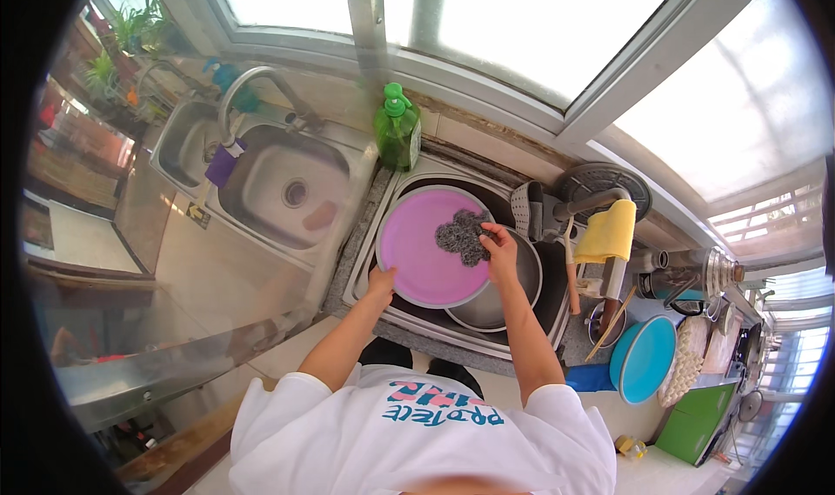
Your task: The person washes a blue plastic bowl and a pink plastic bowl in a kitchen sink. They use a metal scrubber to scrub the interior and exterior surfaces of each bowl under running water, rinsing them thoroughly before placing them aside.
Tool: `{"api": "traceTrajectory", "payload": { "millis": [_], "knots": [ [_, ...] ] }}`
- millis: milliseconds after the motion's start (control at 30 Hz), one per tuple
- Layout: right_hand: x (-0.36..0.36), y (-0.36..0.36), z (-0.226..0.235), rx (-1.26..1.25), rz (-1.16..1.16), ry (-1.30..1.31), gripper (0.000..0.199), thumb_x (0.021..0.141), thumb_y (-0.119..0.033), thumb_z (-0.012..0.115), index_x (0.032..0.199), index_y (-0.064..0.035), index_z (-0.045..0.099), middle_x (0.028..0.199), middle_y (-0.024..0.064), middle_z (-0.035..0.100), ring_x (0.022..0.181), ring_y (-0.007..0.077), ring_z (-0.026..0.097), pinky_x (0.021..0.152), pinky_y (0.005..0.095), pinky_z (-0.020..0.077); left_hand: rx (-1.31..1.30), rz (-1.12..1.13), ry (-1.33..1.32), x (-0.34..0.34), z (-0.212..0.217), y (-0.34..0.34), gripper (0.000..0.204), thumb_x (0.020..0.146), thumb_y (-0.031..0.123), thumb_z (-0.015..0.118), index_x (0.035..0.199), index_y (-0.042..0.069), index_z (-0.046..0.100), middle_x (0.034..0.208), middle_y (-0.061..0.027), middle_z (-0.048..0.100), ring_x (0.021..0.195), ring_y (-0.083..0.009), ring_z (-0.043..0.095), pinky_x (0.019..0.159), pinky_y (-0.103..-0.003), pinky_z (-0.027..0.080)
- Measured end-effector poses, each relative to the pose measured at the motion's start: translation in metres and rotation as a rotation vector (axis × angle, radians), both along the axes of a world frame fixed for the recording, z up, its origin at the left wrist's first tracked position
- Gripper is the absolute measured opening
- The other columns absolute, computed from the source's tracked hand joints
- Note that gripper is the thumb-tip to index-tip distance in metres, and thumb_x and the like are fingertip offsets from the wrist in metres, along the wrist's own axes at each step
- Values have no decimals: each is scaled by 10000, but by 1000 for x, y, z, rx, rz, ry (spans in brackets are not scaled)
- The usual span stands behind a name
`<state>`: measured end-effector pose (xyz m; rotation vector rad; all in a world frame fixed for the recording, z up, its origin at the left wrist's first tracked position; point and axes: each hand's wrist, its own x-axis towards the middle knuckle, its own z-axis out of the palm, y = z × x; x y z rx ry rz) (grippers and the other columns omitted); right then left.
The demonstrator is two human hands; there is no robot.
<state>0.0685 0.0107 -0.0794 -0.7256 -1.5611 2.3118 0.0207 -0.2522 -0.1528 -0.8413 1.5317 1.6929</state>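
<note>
At the far left, a stainless-steel sink [330,212] has a curved grey faucet [261,71], with a purple rectangular sponge or cloth [224,165] against its spout. To the right, the left hand [379,284] holds the near-left edge of a round pink-purple basin with a pale rim [413,251]; its thumb shows at the edge, the other fingers mostly hidden. Behind the basin stands a translucent green plastic pump bottle [397,134]. The basin is over a dark-bottomed sink [555,273], partly covering a round grey metal pan [528,273]. Over the basin's right half is a tangled dark-grey scourer [461,236], its right edge pinched between the right hand's [499,253] thumb and fingers. Farther right, a yellow cloth [606,232] drapes over a faucet pipe, and a round bright-blue basin [645,360] sits at the near edge of the cluttered desk.
</note>
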Motion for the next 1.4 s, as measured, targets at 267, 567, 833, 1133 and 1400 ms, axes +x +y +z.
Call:
{"api": "traceTrajectory", "payload": {
  "millis": [267,567,833,1133,1400],
  "knots": [
    [10,-1,1,-271,3,39,250,845,59,563,1083,-5,601,991,61,619,874,133,594,775,269,488,-667,-284,496,26,42,10,591,871,101,610,1397,35,349,1305,-167,480,1200,-311,467,1001,-419,384],
    [3,-24,-5,-101,143,22,213,925,-107,544,1108,-13,596,1025,50,609,911,128,585,785,280,489,305,-235,774,7,98,83,511,872,22,569,1361,19,421,1247,-140,446,1131,-250,503,953,-351,433],
    [-20,-45,32,191,239,-27,385,893,-264,624,1198,-44,539,1075,47,592,931,149,569,802,297,467,114,-398,1085,-3,138,107,511,861,-82,461,1363,3,413,1301,-127,430,1093,-222,542,875,-304,501],
    [-77,-29,64,-151,91,115,387,917,-153,539,1277,-22,487,1159,63,590,1026,145,552,895,273,425,74,-393,1175,-66,184,85,423,837,-105,427,1236,-2,526,1163,-108,590,1017,-194,596,845,-307,488],
    [-163,-35,148,1,285,34,343,916,-156,526,1230,-19,536,1166,66,586,1024,144,540,884,272,417,-671,-166,1802,-152,257,93,535,773,-99,457,1300,-15,487,1318,-142,512,1225,-315,450,1005,-401,366]
  ]
}}
